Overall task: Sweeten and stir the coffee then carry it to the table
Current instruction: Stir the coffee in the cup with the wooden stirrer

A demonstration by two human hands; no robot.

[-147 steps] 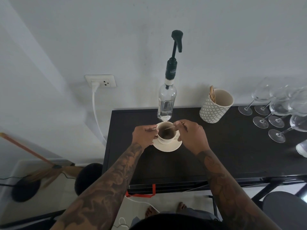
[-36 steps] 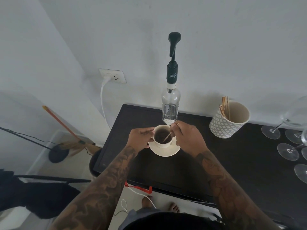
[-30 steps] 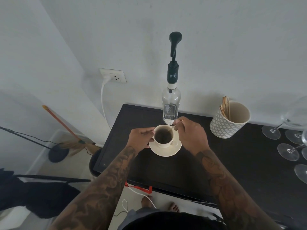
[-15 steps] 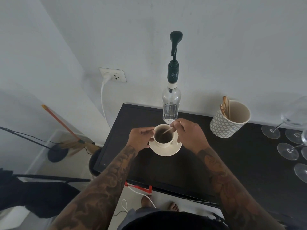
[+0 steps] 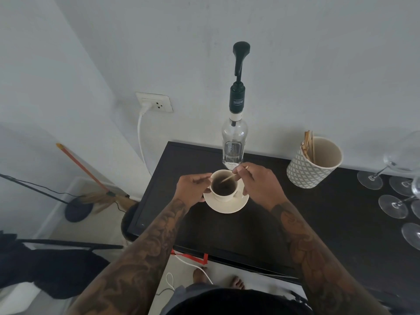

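cup [image 5: 224,189]: cream, upright, dark coffee | saucer [image 5: 227,204]: cream, beneath | stirrer [image 5: 229,177]: wooden, slanted into cup

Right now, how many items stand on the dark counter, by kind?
Coffee cup: 1
Saucer: 1
Pump bottle: 1
Patterned stick holder: 1
Wine glasses: 5 bases in view; the frame edge may hide more
Total: 9
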